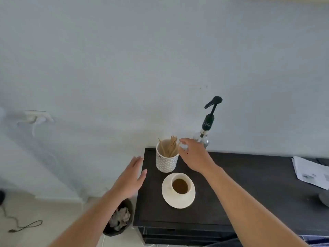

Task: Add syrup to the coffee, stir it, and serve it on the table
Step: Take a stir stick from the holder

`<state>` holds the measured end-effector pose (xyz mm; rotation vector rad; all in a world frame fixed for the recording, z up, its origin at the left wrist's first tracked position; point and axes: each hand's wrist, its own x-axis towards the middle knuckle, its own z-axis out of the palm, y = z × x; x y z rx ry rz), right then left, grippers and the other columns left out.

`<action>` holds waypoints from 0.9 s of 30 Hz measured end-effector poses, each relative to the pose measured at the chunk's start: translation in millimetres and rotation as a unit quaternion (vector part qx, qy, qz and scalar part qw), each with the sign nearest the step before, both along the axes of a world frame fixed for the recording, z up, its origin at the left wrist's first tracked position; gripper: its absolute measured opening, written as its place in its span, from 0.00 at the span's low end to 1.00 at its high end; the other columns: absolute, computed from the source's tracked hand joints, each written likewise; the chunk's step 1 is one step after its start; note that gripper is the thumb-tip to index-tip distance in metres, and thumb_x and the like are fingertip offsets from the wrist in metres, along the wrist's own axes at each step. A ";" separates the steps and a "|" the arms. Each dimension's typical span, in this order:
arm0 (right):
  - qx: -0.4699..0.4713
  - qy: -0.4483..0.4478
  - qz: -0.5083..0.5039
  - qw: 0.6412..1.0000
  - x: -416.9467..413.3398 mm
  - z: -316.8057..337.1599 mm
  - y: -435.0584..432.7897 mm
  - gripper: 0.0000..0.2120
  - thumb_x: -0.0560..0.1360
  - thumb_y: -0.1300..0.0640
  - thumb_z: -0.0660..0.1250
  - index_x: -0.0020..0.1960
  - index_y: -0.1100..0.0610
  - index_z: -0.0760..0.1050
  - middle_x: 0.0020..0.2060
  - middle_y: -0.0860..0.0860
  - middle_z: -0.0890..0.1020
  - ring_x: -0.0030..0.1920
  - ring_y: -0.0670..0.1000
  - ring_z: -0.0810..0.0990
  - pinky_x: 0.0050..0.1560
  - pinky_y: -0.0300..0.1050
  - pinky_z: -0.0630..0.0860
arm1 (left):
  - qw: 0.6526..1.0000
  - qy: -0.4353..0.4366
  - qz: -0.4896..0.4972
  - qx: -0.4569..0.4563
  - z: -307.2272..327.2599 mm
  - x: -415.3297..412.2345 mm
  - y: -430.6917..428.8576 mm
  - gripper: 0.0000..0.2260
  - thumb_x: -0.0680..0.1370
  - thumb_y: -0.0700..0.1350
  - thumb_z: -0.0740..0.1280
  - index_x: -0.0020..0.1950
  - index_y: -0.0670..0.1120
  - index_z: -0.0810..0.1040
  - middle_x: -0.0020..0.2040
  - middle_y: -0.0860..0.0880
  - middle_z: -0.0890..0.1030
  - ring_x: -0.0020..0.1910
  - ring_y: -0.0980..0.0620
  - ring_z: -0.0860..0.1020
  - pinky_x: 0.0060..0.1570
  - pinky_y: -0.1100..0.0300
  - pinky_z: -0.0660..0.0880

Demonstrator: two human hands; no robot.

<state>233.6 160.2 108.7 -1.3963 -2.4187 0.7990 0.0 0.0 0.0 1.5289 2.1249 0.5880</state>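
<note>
A cream cup of coffee (180, 185) stands on a cream saucer (170, 199) on the dark table (249, 189). Behind it is a patterned white holder (166, 162) with several wooden stir sticks (170, 146). A clear syrup bottle with a black pump (208, 122) stands at the back by the wall. My right hand (195, 155) hovers open between the holder and the bottle, fingers spread, touching neither that I can tell. My left hand (130, 177) is open at the table's left edge, holding nothing.
A dark bin (119, 220) with crumpled paper sits on the floor left of the table. Papers (311, 171) lie at the table's right end, with a grey object (324, 197) at the frame edge. A cable (23, 226) lies on the floor.
</note>
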 end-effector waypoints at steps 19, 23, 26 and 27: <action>0.039 -0.084 0.038 0.995 -18.5 -57.5 70.8 0.16 0.91 0.53 0.63 0.74 0.60 0.79 0.63 0.58 0.85 0.61 0.57 0.85 0.60 0.52 0.85 | 0.982 0.182 0.019 -0.052 -125.7 66.9 1.7 0.34 0.91 0.61 0.42 0.92 0.47 0.37 0.93 0.50 0.33 0.92 0.50 0.37 0.92 0.48 0.48; 0.040 -0.090 0.033 0.995 -24.1 -57.8 72.9 0.13 0.91 0.54 0.64 0.68 0.59 0.82 0.58 0.56 0.87 0.55 0.55 0.86 0.58 0.52 0.86 | 0.976 0.212 0.013 -0.040 -126.7 68.8 3.1 0.34 0.91 0.61 0.44 0.93 0.44 0.39 0.93 0.47 0.36 0.93 0.48 0.39 0.92 0.47 0.47; 0.032 -0.072 0.005 0.997 -29.4 -54.0 71.8 0.13 0.90 0.53 0.65 0.65 0.60 0.83 0.55 0.56 0.88 0.53 0.55 0.86 0.56 0.53 0.86 | 0.974 0.221 -0.027 -0.040 -127.2 65.6 4.2 0.33 0.92 0.58 0.45 0.93 0.42 0.42 0.94 0.45 0.39 0.93 0.46 0.40 0.91 0.46 0.52; 0.032 -0.064 -0.003 0.997 -30.8 -52.1 70.0 0.13 0.90 0.53 0.65 0.65 0.60 0.83 0.55 0.56 0.88 0.53 0.55 0.86 0.55 0.52 0.86 | 0.974 0.220 -0.034 -0.040 -127.5 64.9 4.5 0.33 0.92 0.57 0.45 0.93 0.43 0.42 0.94 0.45 0.39 0.93 0.47 0.41 0.91 0.45 0.54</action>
